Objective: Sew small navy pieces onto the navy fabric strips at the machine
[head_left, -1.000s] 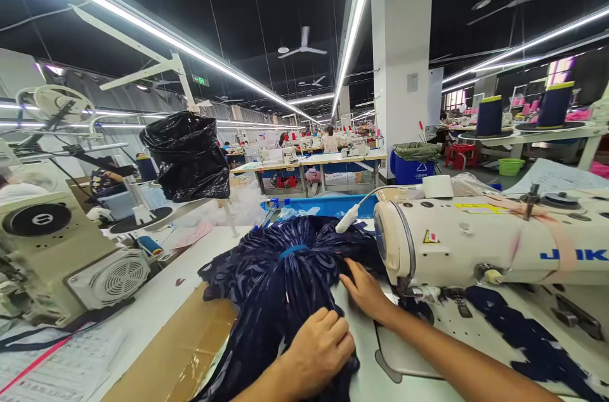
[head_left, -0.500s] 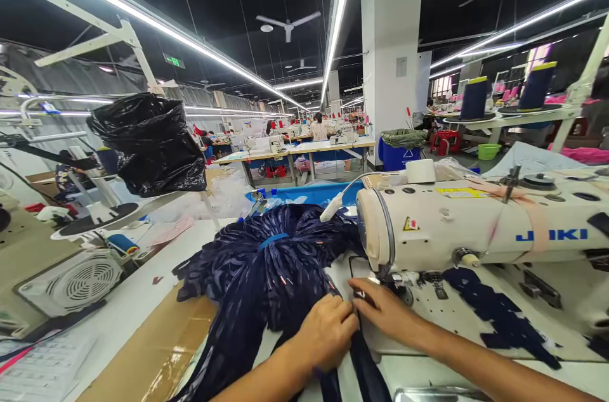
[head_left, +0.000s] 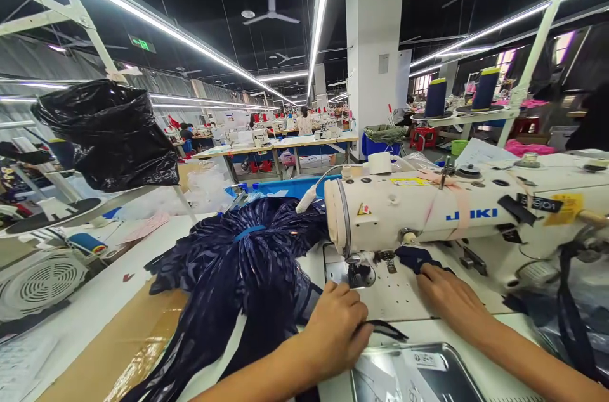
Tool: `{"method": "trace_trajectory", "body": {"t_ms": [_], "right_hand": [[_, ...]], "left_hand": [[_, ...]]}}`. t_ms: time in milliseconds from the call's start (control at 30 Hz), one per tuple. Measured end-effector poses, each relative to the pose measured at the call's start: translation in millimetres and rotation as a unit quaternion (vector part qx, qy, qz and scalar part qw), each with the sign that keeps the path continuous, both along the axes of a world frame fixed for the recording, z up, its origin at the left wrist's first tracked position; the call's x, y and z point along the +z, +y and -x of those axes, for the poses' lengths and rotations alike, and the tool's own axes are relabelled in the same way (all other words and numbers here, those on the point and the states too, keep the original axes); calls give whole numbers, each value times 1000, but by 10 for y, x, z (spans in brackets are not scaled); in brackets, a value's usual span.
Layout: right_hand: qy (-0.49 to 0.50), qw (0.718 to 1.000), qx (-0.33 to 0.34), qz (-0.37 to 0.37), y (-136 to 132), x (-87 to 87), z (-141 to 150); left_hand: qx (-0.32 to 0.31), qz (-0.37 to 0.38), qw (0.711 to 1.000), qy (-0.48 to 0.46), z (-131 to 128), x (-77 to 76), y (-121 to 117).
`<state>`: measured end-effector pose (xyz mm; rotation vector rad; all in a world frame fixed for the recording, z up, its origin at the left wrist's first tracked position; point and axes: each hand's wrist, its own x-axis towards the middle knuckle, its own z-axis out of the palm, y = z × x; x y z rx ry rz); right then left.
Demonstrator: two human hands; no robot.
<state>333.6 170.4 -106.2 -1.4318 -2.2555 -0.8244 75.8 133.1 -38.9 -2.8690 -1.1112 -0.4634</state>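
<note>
Clearly, a large bundle of navy strips (head_left: 266, 256) is laid on the white table (head_left: 136, 250), to the left of the sewing machine (head_left: 390, 212); it is gathered by a blue tie (head_left: 250, 233), from which the strips are fanned out, the longest being draped toward the near edge, beside a sheet of cardboard (head_left: 109, 345).

At the near right side of the bundle, the left hand (head_left: 337, 326) is held with its fingers curled and pressed together; a narrow dark strip (head_left: 387, 328) is pinched in them, its loose end being left to stick out toward the right.

On the machine bed (head_left: 394, 297), pieces of navy cloth (head_left: 417, 257) are touched by the fingertips of the right hand (head_left: 447, 294); its fingers are bent and kept close together, though whether the cloth is pinched or merely pressed cannot be told.

Between the forearms, a metal tray (head_left: 451, 370) is set, with pale slips (head_left: 394, 383) placed in it; above the bundle, a small white lamp (head_left: 308, 199) is carried on a thin bent neck; at the left, a black plastic bag (head_left: 109, 136) is hung; beyond the machine, two navy thread spools (head_left: 436, 99) are stood upright.
</note>
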Motion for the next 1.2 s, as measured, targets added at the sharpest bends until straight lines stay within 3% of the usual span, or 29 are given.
{"method": "trace_trajectory", "body": {"t_ms": [100, 167, 233, 300, 367, 567, 767, 867, 967, 1033, 1200], "right_hand": [[-3, 1000, 8, -10, -15, 52, 40], [-6, 1000, 19, -12, -16, 87, 47], [-9, 1000, 30, -5, -11, 108, 42], [-6, 999, 30, 10, -5, 112, 35], [-4, 1000, 15, 10, 0, 103, 29], [-44, 998, -34, -14, 33, 102, -1], [-46, 998, -41, 20, 42, 286, 118], [39, 993, -20, 112, 23, 363, 340], [136, 954, 58, 262, 58, 356, 560], [172, 931, 96, 307, 105, 326, 632], [184, 949, 95, 238, 119, 287, 565]], "left_hand": [[57, 58, 996, -45, -130, -118, 91], [69, 36, 996, -43, -177, -202, 175], [34, -41, 999, -2, -197, -253, 274], [-40, -121, 990, 58, -199, -277, 373], [-91, -152, 980, 93, -186, -295, 450], [-69, -59, 994, 59, -52, -355, 408], [-90, -12, 996, -28, 51, -329, 280], [-94, 2, 995, -23, 39, -309, 281], [-89, 13, 996, -6, 30, -294, 273], [-82, 13, 997, -1, 40, -296, 258], [-80, -20, 997, 2, 85, -360, 240]]}}
